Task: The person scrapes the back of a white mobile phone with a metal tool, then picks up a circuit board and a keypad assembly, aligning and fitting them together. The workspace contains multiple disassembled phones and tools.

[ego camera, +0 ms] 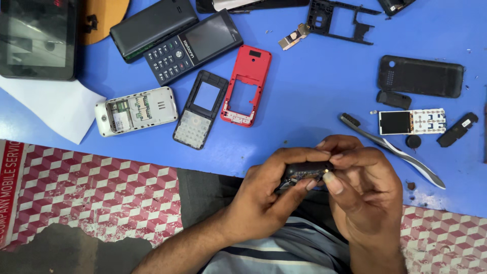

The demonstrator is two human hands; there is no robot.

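In front of me the blue tabletop (314, 101) carries a dark keypad phone (193, 46), a white phone body (136, 110) lying open, a black keypad frame (201, 109), a red phone frame (246, 85), a black back cover (420, 76), a small screen board (412, 122), a toothbrush (390, 148) and a white paper sheet (56, 106).

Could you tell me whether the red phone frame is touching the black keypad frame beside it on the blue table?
Touching, it appears: in the head view the red phone frame meets the upper right corner of the black keypad frame, with no blue table showing between them there.
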